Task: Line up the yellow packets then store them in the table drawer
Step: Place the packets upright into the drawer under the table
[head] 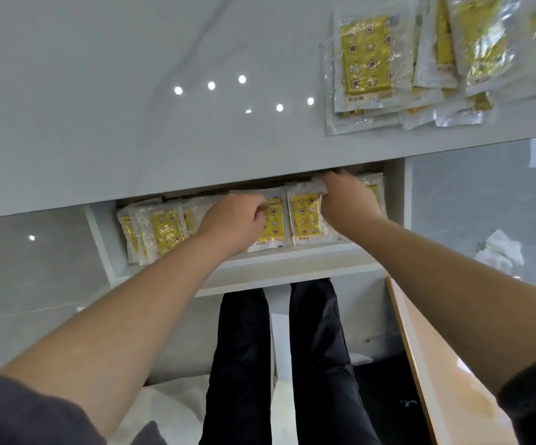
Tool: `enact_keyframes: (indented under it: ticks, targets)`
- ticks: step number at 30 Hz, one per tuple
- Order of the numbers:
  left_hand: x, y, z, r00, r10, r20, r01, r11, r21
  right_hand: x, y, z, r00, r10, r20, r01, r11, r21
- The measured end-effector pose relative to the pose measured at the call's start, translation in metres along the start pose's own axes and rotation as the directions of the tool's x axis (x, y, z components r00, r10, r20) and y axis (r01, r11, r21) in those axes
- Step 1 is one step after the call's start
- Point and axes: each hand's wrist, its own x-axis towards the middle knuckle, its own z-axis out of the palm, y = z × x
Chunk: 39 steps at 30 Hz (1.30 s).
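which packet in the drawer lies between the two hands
The packet right of centre, yellow face uncovered: left hand on its left, right hand at its top corner.

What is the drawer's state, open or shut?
Open. The drawer is pulled out from under the tabletop; packets lie inside, and the left hand and right hand reach in.

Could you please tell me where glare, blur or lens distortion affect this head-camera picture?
Head view: round lamp reflections glare on the glossy tabletop; the loose packets lying on it smear into blur towards the right frame edge; the forearms look stretched, probably by the wide-angle lens; the drawer packets in the open drawer are fairly sharp.
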Motion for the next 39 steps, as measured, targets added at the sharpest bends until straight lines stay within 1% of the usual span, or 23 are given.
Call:
enact_keyframes:
  ticks: [2,4,6,8,9,11,13,14,15,17,19,20,25,29,31,33,36,39]
  targets:
    - [-0.005,0.033,-0.013,0.997,0.039,-0.071,-0.049,0.988,-0.144,-0.016,0.003,-0.021,0.996,-0.043,-0.083,0.052,0.993,0.102]
    - [-0.003,0.069,-0.028,0.983,0.030,-0.180,-0.083,0.952,-0.295,-0.028,0.011,-0.045,0.982,-0.071,-0.173,0.104,0.977,0.188]
    - [0.010,0.102,-0.045,0.957,-0.076,-0.281,-0.061,0.892,-0.447,-0.033,0.021,-0.070,0.967,-0.057,-0.249,0.122,0.959,0.255]
    - [0.027,0.129,-0.062,0.914,-0.244,-0.324,0.012,0.815,-0.580,-0.032,0.031,-0.094,0.944,-0.021,-0.328,0.129,0.941,0.312]
    - [0.037,0.139,-0.070,0.892,-0.332,-0.307,0.058,0.757,-0.651,-0.028,0.036,-0.104,0.930,-0.004,-0.367,0.133,0.935,0.328]
    - [0.056,0.153,-0.081,0.851,-0.475,-0.225,0.140,0.618,-0.774,-0.019,0.041,-0.121,0.907,0.009,-0.420,0.147,0.930,0.337]
    - [0.078,0.159,-0.089,0.803,-0.579,-0.141,0.190,0.473,-0.860,-0.008,0.042,-0.133,0.905,-0.046,-0.424,0.179,0.943,0.279]
    - [0.087,0.160,-0.092,0.775,-0.621,-0.114,0.200,0.413,-0.889,-0.002,0.041,-0.135,0.915,-0.085,-0.395,0.186,0.957,0.224]
    - [0.093,0.162,-0.095,0.759,-0.646,-0.088,0.209,0.369,-0.906,0.004,0.040,-0.136,0.928,-0.113,-0.356,0.184,0.968,0.173]
    - [0.103,0.166,-0.098,0.726,-0.685,-0.064,0.230,0.330,-0.916,0.012,0.039,-0.134,0.947,-0.129,-0.295,0.169,0.979,0.114]
    - [0.106,0.170,-0.100,0.705,-0.708,-0.029,0.248,0.286,-0.926,0.015,0.041,-0.133,0.950,-0.132,-0.283,0.163,0.982,0.091]
    - [0.107,0.171,-0.099,0.703,-0.711,-0.031,0.249,0.287,-0.925,0.015,0.042,-0.132,0.949,-0.133,-0.285,0.164,0.982,0.089]
    - [0.112,0.168,-0.091,0.716,-0.695,-0.063,0.279,0.368,-0.887,0.016,0.044,-0.129,0.942,-0.138,-0.305,0.170,0.982,0.080]
    - [0.116,0.163,-0.084,0.741,-0.663,-0.106,0.245,0.414,-0.876,0.016,0.043,-0.128,0.940,-0.129,-0.315,0.162,0.983,0.082]
    - [0.116,0.158,-0.084,0.739,-0.657,-0.148,0.227,0.450,-0.864,0.016,0.041,-0.127,0.942,-0.121,-0.313,0.157,0.983,0.093]
    - [0.114,0.151,-0.083,0.751,-0.637,-0.171,0.207,0.474,-0.856,0.015,0.039,-0.127,0.945,-0.117,-0.305,0.159,0.980,0.119]
    - [0.108,0.141,-0.084,0.790,-0.586,-0.182,0.171,0.496,-0.851,0.012,0.033,-0.126,0.956,-0.098,-0.277,0.153,0.971,0.184]
    - [0.095,0.128,-0.090,0.809,-0.557,-0.187,0.134,0.484,-0.864,0.006,0.021,-0.123,0.969,-0.034,-0.244,0.112,0.943,0.313]
